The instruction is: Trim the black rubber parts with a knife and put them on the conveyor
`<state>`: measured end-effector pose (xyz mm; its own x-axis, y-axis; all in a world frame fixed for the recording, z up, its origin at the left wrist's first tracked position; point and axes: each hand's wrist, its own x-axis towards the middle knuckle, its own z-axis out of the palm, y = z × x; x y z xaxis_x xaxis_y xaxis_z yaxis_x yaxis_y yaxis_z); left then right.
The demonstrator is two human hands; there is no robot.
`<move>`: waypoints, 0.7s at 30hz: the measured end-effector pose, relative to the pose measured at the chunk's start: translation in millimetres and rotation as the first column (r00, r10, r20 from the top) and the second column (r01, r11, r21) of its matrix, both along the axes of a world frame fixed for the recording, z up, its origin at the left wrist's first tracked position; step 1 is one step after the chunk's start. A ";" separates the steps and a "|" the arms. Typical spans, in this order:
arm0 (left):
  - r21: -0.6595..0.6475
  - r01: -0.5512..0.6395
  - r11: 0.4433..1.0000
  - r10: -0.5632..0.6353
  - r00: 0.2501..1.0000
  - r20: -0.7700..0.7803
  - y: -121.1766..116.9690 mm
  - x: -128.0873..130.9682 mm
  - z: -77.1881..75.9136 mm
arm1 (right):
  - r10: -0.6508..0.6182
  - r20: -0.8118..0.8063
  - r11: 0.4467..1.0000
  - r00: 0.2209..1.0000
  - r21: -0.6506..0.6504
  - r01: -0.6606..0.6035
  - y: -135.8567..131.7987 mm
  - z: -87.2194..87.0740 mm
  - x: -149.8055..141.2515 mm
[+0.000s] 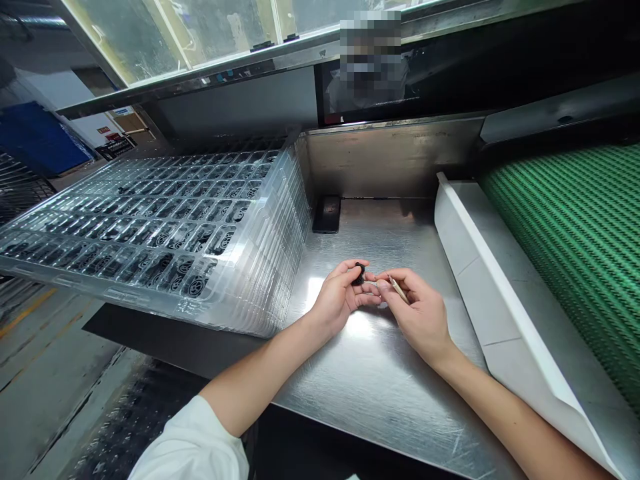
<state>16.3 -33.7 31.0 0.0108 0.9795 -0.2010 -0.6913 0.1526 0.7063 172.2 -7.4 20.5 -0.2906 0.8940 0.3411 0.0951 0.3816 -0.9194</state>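
Note:
My left hand (345, 293) pinches a small black part (359, 273) between thumb and fingers, its other fingers curled loosely below. Close beside it, my right hand (417, 310) grips a slim pointed tool (397, 288) with a pale tan body; its exact kind is too small to tell. The tool's tip points up and away, near the fingers of the left hand. Both hands are over a brushed metal worktop (400, 407). To their left, a stack of clear plastic trays (270, 267) has black round parts (197, 285) in the pockets of its top tray.
A black phone (327, 215) lies at the back of the worktop, beside the trays. Along the right runs a white guard (480, 287), then a green conveyor belt (575, 247). A metal back wall (380, 160) closes the far side. Another person (370, 83) appears beyond it, blurred out.

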 end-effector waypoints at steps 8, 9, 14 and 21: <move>-0.036 -0.067 0.997 0.067 0.998 0.004 -1.0 0.9 3.1 | -0.016 0.015 1.000 1.000 0.004 0.016 1.3 -2.0 0.3; -0.036 -0.066 0.997 0.066 0.998 0.006 -1.1 1.1 3.2 | -0.015 0.014 1.000 1.000 0.003 0.015 1.4 -1.7 0.3; -0.033 -0.064 0.997 0.065 0.998 0.025 0.3 1.5 1.6 | -0.006 0.023 1.000 1.000 0.009 0.006 1.2 -1.2 0.5; -0.018 -0.040 0.999 0.041 0.998 0.047 2.5 1.1 0.8 | 0.005 0.049 1.000 0.999 0.023 -0.006 1.0 -2.2 0.7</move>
<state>17.4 -31.3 31.8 -0.0188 0.9759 -0.2176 -0.7296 0.1354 0.6703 172.8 -6.4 18.3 -0.3123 0.8845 0.3467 0.1379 0.4033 -0.9046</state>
